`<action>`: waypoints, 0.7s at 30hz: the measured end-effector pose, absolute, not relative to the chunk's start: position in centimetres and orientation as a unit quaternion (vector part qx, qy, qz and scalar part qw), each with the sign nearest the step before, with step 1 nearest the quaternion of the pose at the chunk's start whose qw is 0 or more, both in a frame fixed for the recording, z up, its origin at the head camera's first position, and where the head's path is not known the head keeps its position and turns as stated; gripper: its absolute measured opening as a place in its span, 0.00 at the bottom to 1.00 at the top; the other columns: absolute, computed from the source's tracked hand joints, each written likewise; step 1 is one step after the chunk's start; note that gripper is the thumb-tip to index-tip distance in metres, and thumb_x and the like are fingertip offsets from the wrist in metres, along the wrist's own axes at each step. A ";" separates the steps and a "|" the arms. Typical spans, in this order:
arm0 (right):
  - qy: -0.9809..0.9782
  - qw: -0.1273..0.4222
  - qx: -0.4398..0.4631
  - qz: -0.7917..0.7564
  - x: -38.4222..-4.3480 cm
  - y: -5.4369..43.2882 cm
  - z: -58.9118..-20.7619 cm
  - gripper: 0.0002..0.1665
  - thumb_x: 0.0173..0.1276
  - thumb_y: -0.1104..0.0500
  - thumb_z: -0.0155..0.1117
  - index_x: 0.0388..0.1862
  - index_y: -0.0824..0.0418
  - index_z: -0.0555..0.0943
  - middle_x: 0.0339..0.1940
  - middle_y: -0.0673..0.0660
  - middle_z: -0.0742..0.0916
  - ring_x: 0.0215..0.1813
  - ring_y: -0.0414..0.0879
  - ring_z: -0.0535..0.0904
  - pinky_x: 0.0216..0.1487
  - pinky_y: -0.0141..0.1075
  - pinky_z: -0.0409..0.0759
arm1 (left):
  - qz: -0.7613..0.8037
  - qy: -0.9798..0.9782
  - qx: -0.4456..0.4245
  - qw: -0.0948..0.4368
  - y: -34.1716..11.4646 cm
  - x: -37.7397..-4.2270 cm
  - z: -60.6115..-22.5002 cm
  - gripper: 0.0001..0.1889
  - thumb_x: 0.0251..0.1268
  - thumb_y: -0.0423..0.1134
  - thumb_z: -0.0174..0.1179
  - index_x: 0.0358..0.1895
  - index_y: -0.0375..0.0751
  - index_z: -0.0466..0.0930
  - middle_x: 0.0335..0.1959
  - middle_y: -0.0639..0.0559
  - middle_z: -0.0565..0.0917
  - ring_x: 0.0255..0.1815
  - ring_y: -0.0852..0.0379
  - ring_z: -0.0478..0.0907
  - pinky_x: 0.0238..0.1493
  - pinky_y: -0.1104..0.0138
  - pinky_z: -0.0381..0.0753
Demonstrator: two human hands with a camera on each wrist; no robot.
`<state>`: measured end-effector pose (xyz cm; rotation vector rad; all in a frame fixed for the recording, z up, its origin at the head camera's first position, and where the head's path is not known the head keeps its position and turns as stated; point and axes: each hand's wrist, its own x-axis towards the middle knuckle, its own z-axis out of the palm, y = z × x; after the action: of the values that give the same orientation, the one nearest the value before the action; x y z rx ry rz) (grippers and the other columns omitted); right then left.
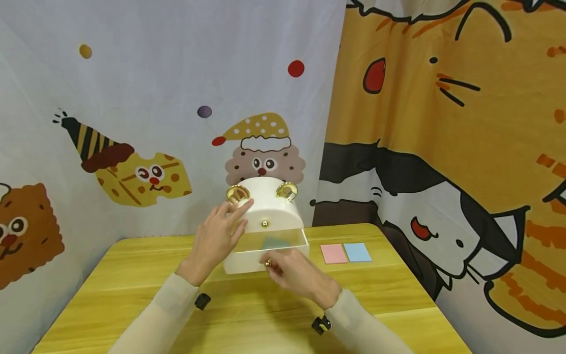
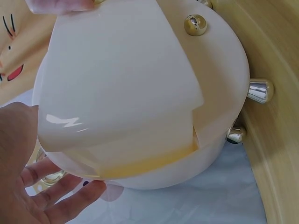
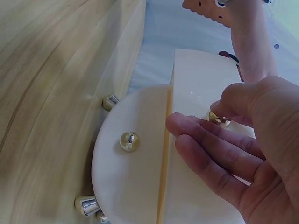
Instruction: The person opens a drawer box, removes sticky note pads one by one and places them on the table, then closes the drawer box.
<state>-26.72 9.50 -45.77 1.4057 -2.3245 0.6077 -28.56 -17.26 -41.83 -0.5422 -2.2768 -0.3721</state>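
Note:
A white rounded drawer box [image 1: 271, 184] with gold ring ears and gold knobs stands on the table, one drawer [image 1: 247, 263] pulled out of its front. A pale blue-green patch [image 1: 275, 242] shows inside that drawer. My right hand [image 1: 294, 275] pinches the drawer's gold knob [image 3: 218, 119] between thumb and index finger, its other fingers extended along the drawer front. With fingers spread, my left hand [image 1: 216, 241] touches the upper left side of the box, near the left gold ear [image 1: 238, 193]. Below the drawer, another gold knob [image 3: 129, 141] sits on the box front.
On the wooden table [image 1: 146, 275], right of the box, a pink paper square [image 1: 333, 253] and a blue paper square [image 1: 357, 252] lie side by side. Short gold feet [image 2: 260, 90] hold up the box. Behind hangs a cartoon-printed curtain [image 1: 265, 49].

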 end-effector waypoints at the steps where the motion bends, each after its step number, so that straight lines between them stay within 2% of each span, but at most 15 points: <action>1: -0.821 0.179 0.498 0.215 -26.6 9.5 -45.8 0.15 0.77 0.72 0.77 0.58 0.61 0.90 0.41 0.51 0.96 0.36 0.32 0.88 0.43 0.16 0.84 | -0.145 -0.890 -0.212 0.376 -17.3 -28.6 -41.8 0.31 0.85 0.44 0.74 0.86 0.61 0.80 0.57 0.41 0.87 0.47 0.42 0.85 0.22 0.64 0.76; 6: -0.817 0.184 0.501 0.217 -26.2 9.5 -45.7 0.14 0.76 0.72 0.77 0.57 0.62 0.90 0.39 0.51 0.95 0.36 0.31 0.87 0.43 0.15 0.82 | -0.147 -0.891 -0.212 0.373 -17.2 -28.7 -41.8 0.32 0.85 0.44 0.74 0.86 0.61 0.80 0.58 0.41 0.88 0.49 0.42 0.85 0.23 0.62 0.79; 21: -0.817 0.184 0.502 0.215 -25.5 9.6 -45.5 0.14 0.76 0.72 0.78 0.56 0.61 0.90 0.39 0.49 0.94 0.37 0.30 0.87 0.43 0.15 0.82 | -0.153 -0.894 -0.209 0.367 -17.4 -28.7 -41.9 0.32 0.85 0.44 0.73 0.87 0.63 0.79 0.58 0.42 0.87 0.47 0.42 0.84 0.22 0.62 0.78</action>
<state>-25.45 9.57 -45.52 1.4142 -2.3040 0.6063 -28.70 -17.35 -41.89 -0.5360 -2.2961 -0.3922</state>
